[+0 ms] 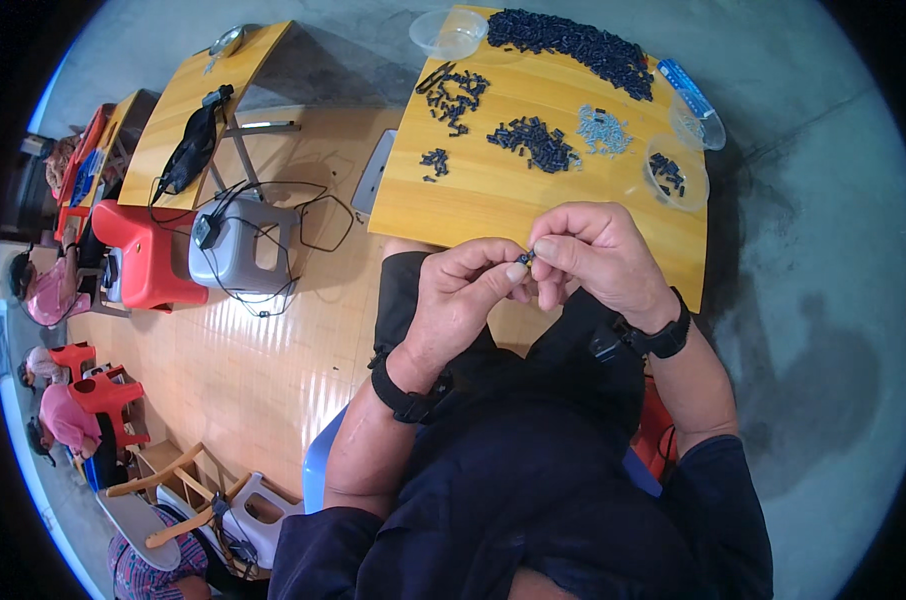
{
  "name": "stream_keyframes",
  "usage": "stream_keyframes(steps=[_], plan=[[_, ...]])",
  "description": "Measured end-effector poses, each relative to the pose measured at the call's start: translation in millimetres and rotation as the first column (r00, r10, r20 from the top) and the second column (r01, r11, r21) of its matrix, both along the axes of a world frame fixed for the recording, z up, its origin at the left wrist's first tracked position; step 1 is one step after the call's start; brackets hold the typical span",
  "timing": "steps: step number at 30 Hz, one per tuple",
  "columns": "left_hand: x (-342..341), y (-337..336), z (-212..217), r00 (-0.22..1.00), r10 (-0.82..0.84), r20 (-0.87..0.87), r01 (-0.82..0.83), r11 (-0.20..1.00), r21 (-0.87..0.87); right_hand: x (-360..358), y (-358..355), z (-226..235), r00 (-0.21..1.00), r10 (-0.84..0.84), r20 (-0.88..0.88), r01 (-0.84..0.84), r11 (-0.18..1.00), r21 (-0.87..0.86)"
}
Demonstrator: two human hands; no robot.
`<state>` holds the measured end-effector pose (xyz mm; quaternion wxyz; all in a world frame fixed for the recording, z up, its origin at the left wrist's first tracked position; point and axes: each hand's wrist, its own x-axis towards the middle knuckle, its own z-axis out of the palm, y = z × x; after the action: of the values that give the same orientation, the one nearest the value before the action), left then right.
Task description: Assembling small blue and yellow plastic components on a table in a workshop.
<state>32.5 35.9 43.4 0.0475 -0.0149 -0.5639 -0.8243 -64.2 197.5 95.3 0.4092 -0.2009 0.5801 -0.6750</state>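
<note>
Just in front of the table's near edge, my two hands meet fingertip to fingertip. A small black part (pixel 525 258) is pinched between the thumb and fingers of my left hand (pixel 465 300). My right hand (pixel 601 258) pinches at the same part from the other side, its fingers closed; the fingertips cover most of it. Beyond them on the yellow table (pixel 443 215) lie a heap of short black pieces (pixel 541 145) and a pile of small silvery pieces (pixel 603 130). A clear bowl (pixel 705 185) with several black pieces stands nearest my right hand.
A large black heap (pixel 573 45) covers the table's far edge. Scattered black pieces (pixel 457 103) and black tweezers (pixel 435 77) lie left. A clear tub (pixel 443 38), a second clear container (pixel 711 132) and a blue box (pixel 685 90) flank the heap. Cables (pixel 318 215) trail around a grey stool (pixel 235 255).
</note>
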Motion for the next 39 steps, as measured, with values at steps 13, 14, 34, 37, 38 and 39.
stream_keyframes(steps=[13,14,34,37,38,39], plan=[[0.1,-2.5,-4.2,0.999,-0.02,0.043,0.018,0.998,0.052,-2.7,-2.7,2.1,0.999,0.03,0.011,-0.03,0.999,0.036],[-0.2,-2.5,-4.3,0.999,-0.023,0.035,0.021,0.998,0.057,-2.9,-2.8,1.8,0.999,0.031,0.018,-0.032,0.999,0.035],[-2.1,8.3,-2.6,0.98,-0.006,0.2,-0.013,0.996,0.092,-17.3,-6.4,7.0,0.956,0.213,-0.204,-0.165,0.959,0.229],[-3.7,12.2,-2.6,0.97,-0.009,0.244,-0.026,0.989,0.143,-21.9,-5.9,0.6,0.959,0.199,-0.2,-0.156,0.964,0.214],[-4.4,12.8,-2.0,0.964,-0.026,0.265,-0.022,0.984,0.177,-23.4,-3.9,-2.1,0.966,0.193,-0.172,-0.162,0.971,0.178],[-5.3,12.2,-0.7,0.964,-0.028,0.265,-0.021,0.984,0.177,-24.4,-2.5,-4.7,0.972,0.186,-0.143,-0.166,0.976,0.142]])
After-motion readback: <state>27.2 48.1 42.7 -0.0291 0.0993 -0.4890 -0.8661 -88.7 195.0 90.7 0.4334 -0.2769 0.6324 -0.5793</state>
